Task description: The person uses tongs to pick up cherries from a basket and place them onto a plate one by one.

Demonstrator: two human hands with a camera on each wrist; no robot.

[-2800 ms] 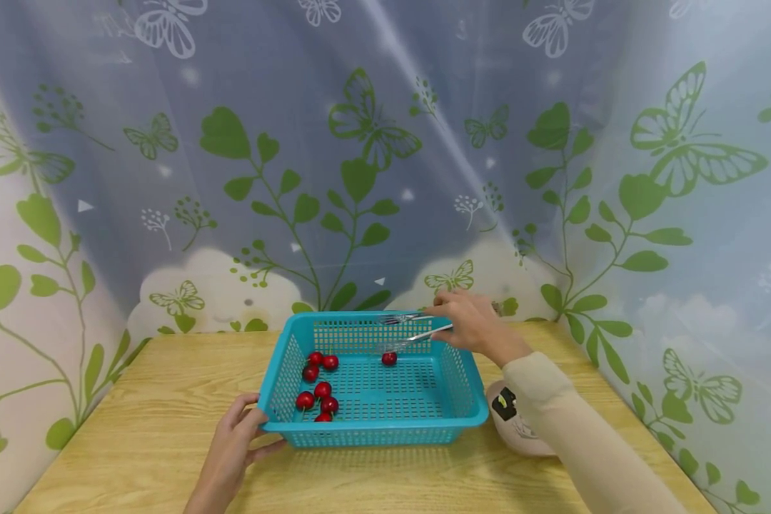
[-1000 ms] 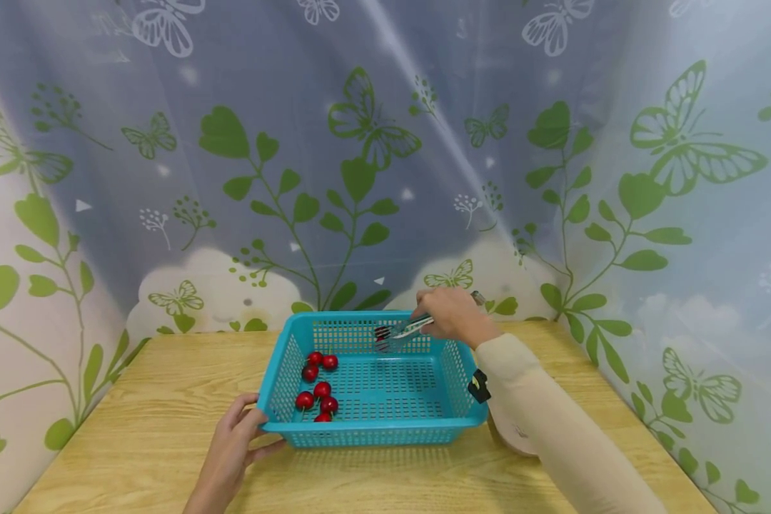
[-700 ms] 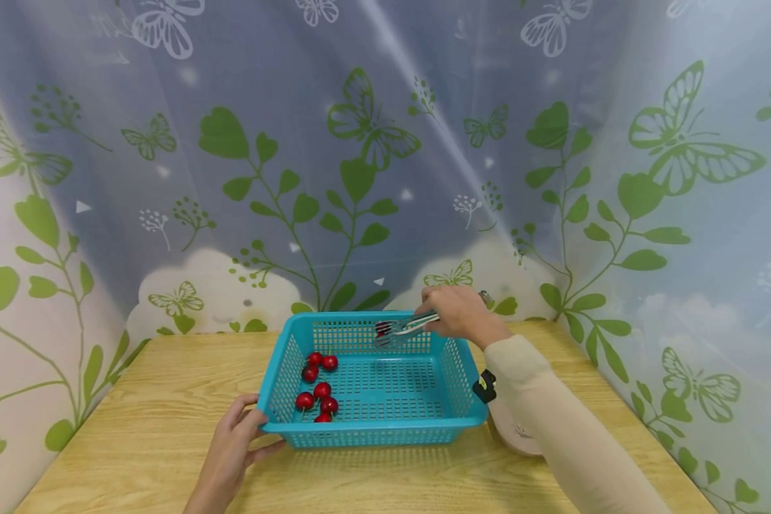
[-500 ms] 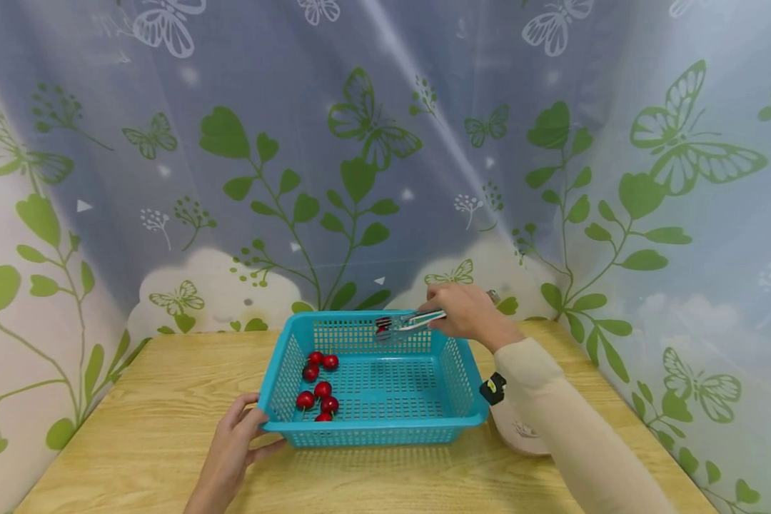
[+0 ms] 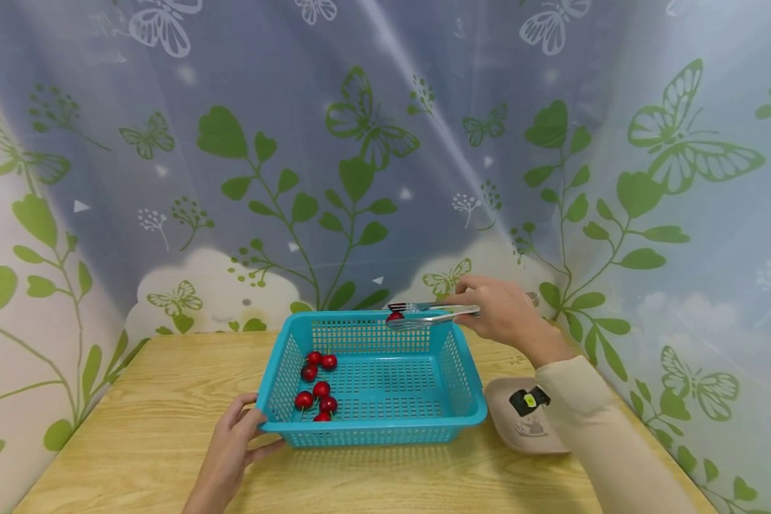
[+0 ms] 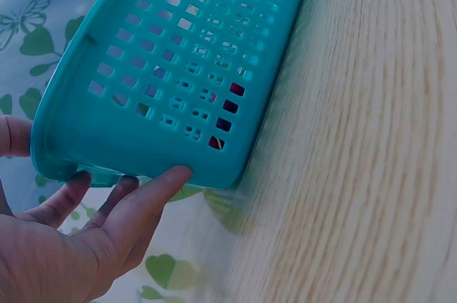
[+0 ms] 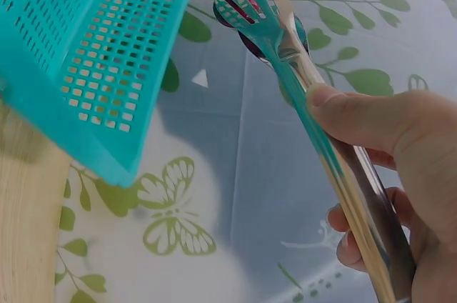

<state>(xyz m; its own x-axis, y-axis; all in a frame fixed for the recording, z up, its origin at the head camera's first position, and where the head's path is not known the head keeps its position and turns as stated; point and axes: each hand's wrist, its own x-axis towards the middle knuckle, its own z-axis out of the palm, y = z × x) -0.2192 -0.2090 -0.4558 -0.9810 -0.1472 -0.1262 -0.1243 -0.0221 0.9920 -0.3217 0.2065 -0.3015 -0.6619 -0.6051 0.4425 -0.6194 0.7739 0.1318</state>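
Observation:
My right hand [image 5: 510, 314] holds metal tongs [image 5: 455, 312], thumb on one arm and fingers around the other in the right wrist view. Pinched between the slotted head and the other tip of the tongs is a red cherry [image 5: 395, 316], level with the back rim of the blue plastic basket [image 5: 373, 427]. Slots in the tong head [image 7: 246, 6] show red behind them. At the basket's front left corner my left hand [image 5: 227, 446] grips the rim, thumb on top and fingers beneath. Several cherries [image 5: 321, 389] lie in the basket's left half, some with stems.
A pale pinkish plate [image 5: 501, 417] with a printed picture stands right of the basket, partly under my right sleeve [image 5: 607, 435]. Both rest on a wooden table [image 5: 148, 428]. Behind it hangs a curtain [image 5: 257, 271] with leaves and butterflies.
The single cherry on the basket's right side was taken up by the tongs. Tongs and cherry have risen to the back rim and shifted slightly right. The left hand has kept its place.

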